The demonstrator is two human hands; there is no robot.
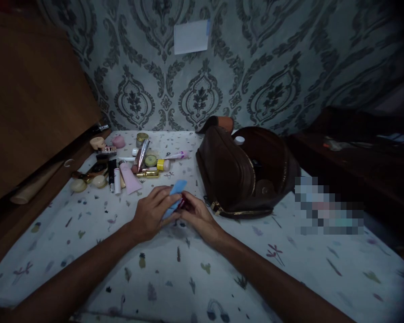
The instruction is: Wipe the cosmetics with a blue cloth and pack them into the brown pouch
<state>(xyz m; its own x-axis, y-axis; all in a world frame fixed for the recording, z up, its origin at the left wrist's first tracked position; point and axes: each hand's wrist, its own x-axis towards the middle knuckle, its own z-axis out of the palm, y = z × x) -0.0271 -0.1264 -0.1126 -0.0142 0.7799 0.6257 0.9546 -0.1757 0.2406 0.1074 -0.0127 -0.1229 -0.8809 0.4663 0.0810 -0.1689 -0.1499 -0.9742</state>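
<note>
My left hand (pixel 150 214) is closed on a folded light-blue cloth (pixel 178 186), which sticks up above the thumb. Fingers curled, my right hand (pixel 200 218) grips a small dark-red shiny item (pixel 182 204) and presses it against the cloth. Most of that item is hidden by the fingers, so its kind is unclear. Both hands meet above the patterned sheet (pixel 178 278). Just to their right stands a dark brown bag (pixel 225 170), its zip undone and its mouth gaping, with a white round cap (pixel 239 141) showing at the opening.
Cosmetics lie grouped at the back left, among them a pink tube (pixel 130 178), a silver tube (pixel 142 153), a gold tube (pixel 147 174) and a yellow-banded jar (pixel 163 165). Wooden furniture (pixel 37 98) borders the left. Patterned wallpaper (pixel 202 94) rises behind. A blurred-out patch (pixel 326 208) lies right.
</note>
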